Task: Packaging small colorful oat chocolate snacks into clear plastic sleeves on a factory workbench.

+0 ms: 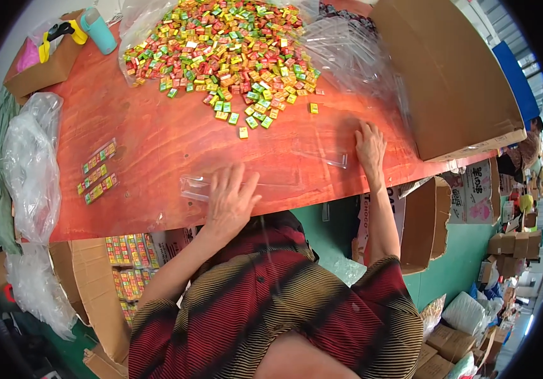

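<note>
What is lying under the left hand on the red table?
A clear plastic sleeve sticks out from under the left hand toward the left, flat on the red table. The palm covers its other end, so whether anything is inside there cannot be seen.

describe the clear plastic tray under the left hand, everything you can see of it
The clear plastic tray is a long, narrow, see-through piece, thin and glossy, lying flat on the red table near its front edge. Its left end shows a raised rim; the rest runs under the left hand, whose spread fingers press on it. It looks empty. Whether it reaches the similar clear piece by the right hand cannot be told.
</note>
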The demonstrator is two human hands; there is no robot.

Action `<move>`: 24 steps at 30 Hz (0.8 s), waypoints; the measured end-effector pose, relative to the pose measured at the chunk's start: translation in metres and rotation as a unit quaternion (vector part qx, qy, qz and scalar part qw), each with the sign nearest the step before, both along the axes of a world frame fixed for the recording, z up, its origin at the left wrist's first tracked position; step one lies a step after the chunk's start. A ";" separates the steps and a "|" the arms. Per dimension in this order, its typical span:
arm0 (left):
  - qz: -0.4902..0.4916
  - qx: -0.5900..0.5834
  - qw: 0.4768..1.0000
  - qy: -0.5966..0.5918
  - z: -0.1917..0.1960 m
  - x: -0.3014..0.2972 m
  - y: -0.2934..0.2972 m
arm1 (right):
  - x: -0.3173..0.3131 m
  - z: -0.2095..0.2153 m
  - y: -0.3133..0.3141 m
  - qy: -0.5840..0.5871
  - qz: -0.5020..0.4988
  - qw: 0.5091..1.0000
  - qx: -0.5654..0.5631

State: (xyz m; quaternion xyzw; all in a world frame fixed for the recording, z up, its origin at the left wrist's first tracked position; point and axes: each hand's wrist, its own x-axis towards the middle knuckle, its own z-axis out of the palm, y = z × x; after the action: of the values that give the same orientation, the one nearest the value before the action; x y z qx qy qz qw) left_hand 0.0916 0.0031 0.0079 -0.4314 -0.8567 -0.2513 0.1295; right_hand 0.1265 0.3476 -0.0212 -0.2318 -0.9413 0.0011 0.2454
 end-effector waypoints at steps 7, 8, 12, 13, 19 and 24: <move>0.095 -0.052 0.993 -0.042 -0.021 -0.005 -0.052 | 0.002 0.009 -0.018 -0.041 0.044 0.998 -0.014; 0.114 -0.046 0.990 -0.067 -0.022 -0.005 -0.053 | 0.007 0.014 -0.024 -0.070 0.036 0.997 -0.017; 0.168 -0.048 0.982 -0.066 -0.021 -0.006 -0.045 | 0.004 0.033 -0.062 -0.081 0.023 0.996 0.026; 0.173 -0.057 0.983 -0.030 -0.020 -0.008 -0.042 | -0.004 0.038 -0.074 -0.121 0.027 0.992 0.020; 0.146 -0.005 0.989 0.000 -0.006 -0.061 -0.020 | -0.058 0.052 -0.160 -0.141 0.238 0.949 -0.153; 0.079 -0.028 0.991 -0.109 -0.017 -0.134 0.011 | -0.111 0.029 -0.188 -0.171 0.242 0.942 -0.160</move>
State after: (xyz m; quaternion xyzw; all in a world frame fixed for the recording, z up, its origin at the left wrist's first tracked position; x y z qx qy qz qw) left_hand -0.0425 0.0143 -0.0092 -0.3359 -0.9038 -0.2617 0.0432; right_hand 0.0152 0.1592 0.0075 -0.0304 -0.9841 0.1716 0.0330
